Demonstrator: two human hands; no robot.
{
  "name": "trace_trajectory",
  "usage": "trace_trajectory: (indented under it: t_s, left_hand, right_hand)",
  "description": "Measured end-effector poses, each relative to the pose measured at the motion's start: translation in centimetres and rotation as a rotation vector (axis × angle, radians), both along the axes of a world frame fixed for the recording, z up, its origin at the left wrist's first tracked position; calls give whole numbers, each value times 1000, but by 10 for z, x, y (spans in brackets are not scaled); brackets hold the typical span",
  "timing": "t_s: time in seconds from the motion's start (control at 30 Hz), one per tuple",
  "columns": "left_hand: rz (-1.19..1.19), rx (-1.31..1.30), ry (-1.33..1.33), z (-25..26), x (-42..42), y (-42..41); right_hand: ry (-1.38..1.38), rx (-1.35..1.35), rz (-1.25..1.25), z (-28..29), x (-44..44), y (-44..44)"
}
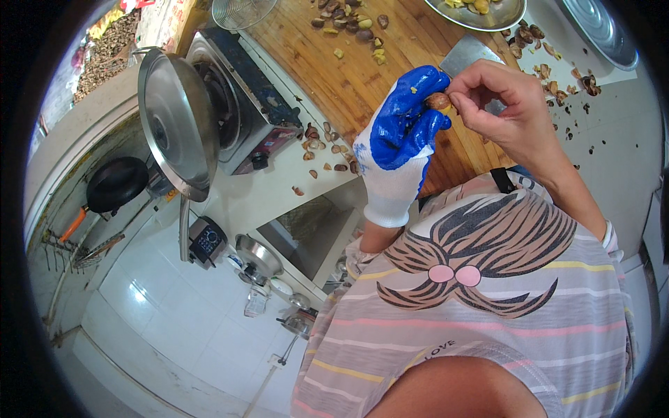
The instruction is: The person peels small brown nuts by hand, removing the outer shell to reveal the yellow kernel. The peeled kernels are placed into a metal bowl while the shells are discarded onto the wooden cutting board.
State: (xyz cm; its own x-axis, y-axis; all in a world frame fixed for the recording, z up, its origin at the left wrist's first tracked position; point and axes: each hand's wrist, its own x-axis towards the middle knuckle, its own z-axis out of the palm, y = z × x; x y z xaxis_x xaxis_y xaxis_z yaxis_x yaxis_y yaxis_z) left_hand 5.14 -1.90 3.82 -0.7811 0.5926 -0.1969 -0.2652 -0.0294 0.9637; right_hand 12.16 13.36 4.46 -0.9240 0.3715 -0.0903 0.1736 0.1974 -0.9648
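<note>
My left hand (405, 117) wears a white knit glove with a blue rubber-coated palm and fingers. Between its fingertips and thumb is a chestnut (438, 101), mostly brown with a yellow patch bared at its lower edge. The bare thumb and forefinger of my right hand (504, 102) pinch at that chestnut's right side; whether they grip shell or kernel is too small to tell. Partly hidden behind my right hand, a wide metal blade (468, 56) lies on the wooden cutting board (334, 86). Several chestnuts and yellow pieces (364, 35) are scattered on the board's far part.
A metal bowl (473, 23) of yellow kernels stands at the far edge. Shell scraps (559, 94) litter the counter to the right, others (312, 143) the left. A gas stove (251, 104) is at left, with a steel wok (175, 125) beside it.
</note>
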Motion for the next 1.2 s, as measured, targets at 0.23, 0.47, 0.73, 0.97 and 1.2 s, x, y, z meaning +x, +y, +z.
trace_trajectory:
  t_s: [0.23, 0.47, 0.73, 0.97, 1.2]
  left_hand:
    - [74, 38, -32, -12, 5, 7]
    - [11, 78, -91, -24, 3, 7]
    - [83, 95, -270, -13, 0, 3]
    - [115, 97, -320, -14, 4, 4]
    - [181, 334, -828, -10, 1, -6]
  right_hand:
    - [-130, -488, -131, 1, -1, -6]
    - [-103, -521, -134, 1, -1, -8]
    - [-122, -497, -84, 2, -4, -7]
    - [-81, -355, -59, -2, -4, -15]
    - [-85, -606, -97, 3, 6, -4]
